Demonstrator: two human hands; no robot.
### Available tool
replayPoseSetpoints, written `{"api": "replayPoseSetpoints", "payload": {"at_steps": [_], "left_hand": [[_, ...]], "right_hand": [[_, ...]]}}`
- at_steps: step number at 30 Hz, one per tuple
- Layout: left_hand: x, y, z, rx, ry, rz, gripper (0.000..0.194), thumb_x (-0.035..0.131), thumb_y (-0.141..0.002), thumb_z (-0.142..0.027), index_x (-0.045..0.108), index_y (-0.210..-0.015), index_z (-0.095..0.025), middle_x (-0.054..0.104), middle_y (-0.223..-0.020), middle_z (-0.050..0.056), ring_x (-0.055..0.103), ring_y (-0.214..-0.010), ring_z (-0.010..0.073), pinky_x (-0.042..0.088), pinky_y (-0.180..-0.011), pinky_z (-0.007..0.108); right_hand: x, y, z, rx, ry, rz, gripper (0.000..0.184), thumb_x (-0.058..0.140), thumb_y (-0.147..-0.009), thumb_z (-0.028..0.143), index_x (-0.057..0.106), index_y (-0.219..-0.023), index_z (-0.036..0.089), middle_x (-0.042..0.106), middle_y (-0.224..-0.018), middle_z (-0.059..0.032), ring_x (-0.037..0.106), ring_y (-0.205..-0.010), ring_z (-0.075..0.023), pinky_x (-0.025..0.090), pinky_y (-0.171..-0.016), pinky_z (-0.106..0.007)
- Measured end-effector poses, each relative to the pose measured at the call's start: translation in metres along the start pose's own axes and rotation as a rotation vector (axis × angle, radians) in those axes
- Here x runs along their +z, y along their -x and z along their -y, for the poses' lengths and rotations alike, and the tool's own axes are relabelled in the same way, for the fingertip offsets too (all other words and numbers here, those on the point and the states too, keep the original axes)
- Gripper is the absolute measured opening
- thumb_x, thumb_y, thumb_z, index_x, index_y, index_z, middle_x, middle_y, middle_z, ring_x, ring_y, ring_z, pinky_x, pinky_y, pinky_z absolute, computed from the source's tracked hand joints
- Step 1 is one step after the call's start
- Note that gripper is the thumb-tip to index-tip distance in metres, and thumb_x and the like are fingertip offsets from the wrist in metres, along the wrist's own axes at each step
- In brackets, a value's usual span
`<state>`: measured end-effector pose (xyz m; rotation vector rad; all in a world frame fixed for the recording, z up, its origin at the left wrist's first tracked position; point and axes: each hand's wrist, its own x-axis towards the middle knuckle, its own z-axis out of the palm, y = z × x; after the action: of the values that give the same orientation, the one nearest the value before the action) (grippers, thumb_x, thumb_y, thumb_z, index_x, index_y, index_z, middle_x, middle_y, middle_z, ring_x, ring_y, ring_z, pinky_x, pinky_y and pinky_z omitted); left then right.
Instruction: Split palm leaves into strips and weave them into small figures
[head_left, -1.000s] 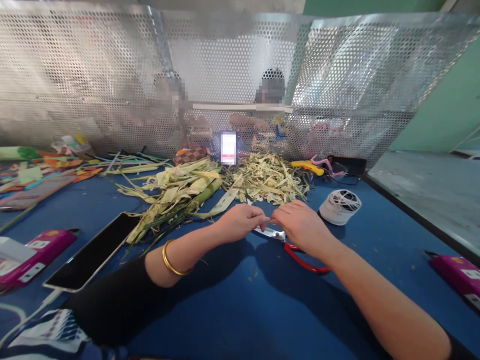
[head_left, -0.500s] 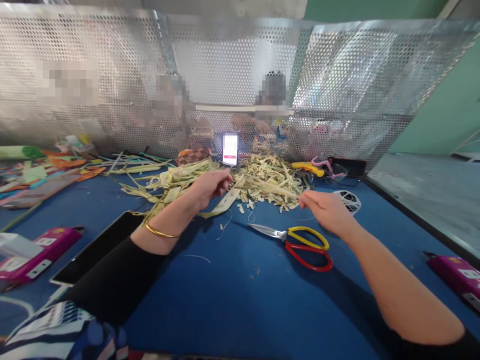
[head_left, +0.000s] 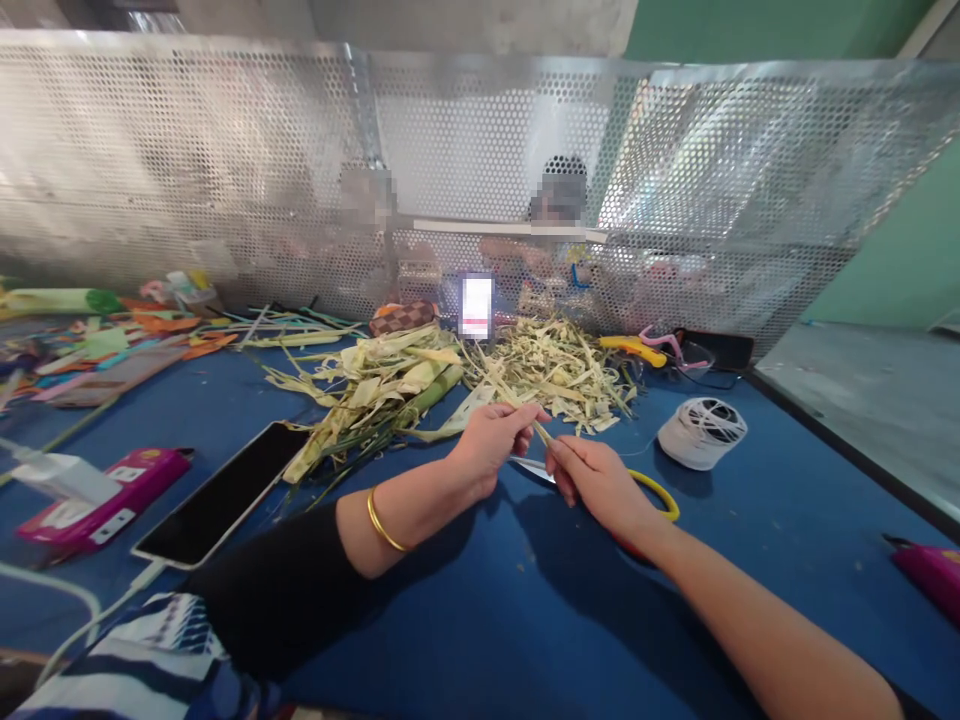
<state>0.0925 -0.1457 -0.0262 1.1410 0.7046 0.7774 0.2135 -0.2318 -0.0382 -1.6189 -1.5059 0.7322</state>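
Observation:
A narrow pale corn husk strip point(head_left: 542, 432) runs between my two hands. My left hand point(head_left: 491, 442) is closed on its upper end, fingertips pinched. Close by on the right, my right hand point(head_left: 596, 480) pinches the lower end, its fingers curled. Beneath the hands lie scissors point(head_left: 660, 493) with a yellow and a red handle loop, largely covered by my right hand. Just behind my left hand are long husk leaves point(head_left: 375, 385). A heap of shredded husk point(head_left: 566, 370) sits beyond both hands. To the right stands a spool of white thread point(head_left: 697, 440).
A lit phone point(head_left: 476, 305) leans upright at the back before a perforated metal screen point(head_left: 480, 130), with people behind it. At left are a dark tablet-like device point(head_left: 217, 500), a purple power strip point(head_left: 142, 490) and coloured strips point(head_left: 127, 350). Yellow-handled pliers-like tool point(head_left: 634, 350) lies back right.
My hands have come together from wide apart, left moving right and right moving left, both lower. The husk strip stays between them. The scissors are now mostly covered, and the view has shifted slightly.

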Motion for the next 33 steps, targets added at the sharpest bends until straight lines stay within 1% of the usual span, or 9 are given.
{"api": "replayPoseSetpoints", "payload": {"at_steps": [5,11,13,17,21,24,27,30,33], "left_hand": [[-0.002,-0.003,-0.005,-0.044,-0.020,-0.089,0.021,0.063,-0.075,-0.024,0.065,-0.059,-0.011,0.046,-0.047,-0.003,0.038,-0.041,0.0046,0.031,-0.044,0.019],[0.001,0.002,-0.005,-0.085,0.049,-0.050,0.021,0.060,-0.078,-0.023,0.065,-0.061,-0.011,0.049,-0.049,-0.002,0.041,-0.042,0.0049,0.034,-0.045,0.019],[-0.001,0.002,-0.006,-0.075,0.049,-0.003,0.020,0.060,-0.078,-0.024,0.065,-0.063,-0.011,0.050,-0.050,-0.002,0.044,-0.043,0.0053,0.035,-0.046,0.019],[-0.002,0.001,-0.005,-0.064,-0.065,0.077,0.022,0.061,-0.078,-0.027,0.064,-0.062,-0.012,0.049,-0.047,-0.003,0.043,-0.042,0.0055,0.034,-0.045,0.019],[-0.001,0.001,0.000,-0.062,-0.124,0.117,0.022,0.063,-0.076,-0.030,0.065,-0.062,-0.012,0.049,-0.047,-0.003,0.042,-0.042,0.0057,0.032,-0.045,0.020],[-0.004,-0.004,-0.005,-0.036,-0.104,0.042,0.021,0.064,-0.076,-0.030,0.066,-0.064,-0.013,0.047,-0.049,-0.004,0.040,-0.042,0.0045,0.031,-0.045,0.020],[-0.013,-0.013,-0.022,0.014,-0.070,-0.072,0.021,0.061,-0.079,-0.028,0.066,-0.066,-0.013,0.045,-0.052,-0.004,0.038,-0.044,0.0041,0.030,-0.045,0.019],[-0.030,-0.023,-0.047,0.127,-0.027,-0.235,0.020,0.057,-0.083,-0.026,0.065,-0.070,-0.014,0.044,-0.055,-0.003,0.036,-0.045,0.0032,0.031,-0.046,0.018],[-0.051,-0.032,-0.067,0.236,-0.120,-0.370,0.023,0.048,-0.088,-0.028,0.065,-0.079,-0.015,0.051,-0.066,0.000,0.041,-0.048,0.0037,0.034,-0.048,0.018]], "right_hand": [[-0.001,0.003,0.004,-0.015,0.181,-0.002,0.039,0.031,-0.091,0.042,0.046,-0.062,0.022,0.047,-0.042,0.0042,0.048,-0.045,-0.0127,0.036,-0.052,-0.023],[-0.002,0.009,0.006,-0.175,0.614,-0.221,0.038,0.032,-0.088,0.043,0.040,-0.057,0.022,0.051,-0.049,-0.0015,0.046,-0.046,-0.0154,0.025,-0.049,-0.027],[-0.002,0.010,0.006,-0.160,0.584,-0.210,0.038,0.030,-0.089,0.044,0.042,-0.060,0.023,0.054,-0.052,-0.0018,0.049,-0.049,-0.0162,0.027,-0.050,-0.027],[-0.003,0.009,0.005,-0.072,0.282,-0.053,0.033,0.033,-0.089,0.045,0.049,-0.070,0.023,0.061,-0.058,0.0002,0.057,-0.053,-0.0159,0.039,-0.055,-0.026],[-0.002,0.006,0.004,0.004,0.143,0.041,0.036,0.035,-0.088,0.047,0.048,-0.065,0.023,0.057,-0.050,0.0025,0.055,-0.046,-0.0151,0.041,-0.051,-0.026],[-0.003,0.009,0.006,-0.015,0.221,-0.024,0.039,0.034,-0.089,0.048,0.049,-0.063,0.023,0.050,-0.040,0.0040,0.052,-0.042,-0.0150,0.039,-0.049,-0.025],[-0.007,0.015,0.008,-0.058,0.297,-0.161,0.039,0.036,-0.089,0.048,0.050,-0.062,0.023,0.046,-0.038,0.0043,0.047,-0.039,-0.0140,0.036,-0.046,-0.025],[-0.014,0.016,0.006,-0.050,0.216,-0.347,0.040,0.035,-0.089,0.051,0.051,-0.066,0.023,0.044,-0.041,0.0042,0.045,-0.039,-0.0134,0.036,-0.045,-0.025],[-0.020,0.013,0.003,-0.036,0.173,-0.369,0.040,0.035,-0.090,0.051,0.053,-0.070,0.022,0.043,-0.045,0.0041,0.044,-0.041,-0.0131,0.035,-0.044,-0.024]]}}
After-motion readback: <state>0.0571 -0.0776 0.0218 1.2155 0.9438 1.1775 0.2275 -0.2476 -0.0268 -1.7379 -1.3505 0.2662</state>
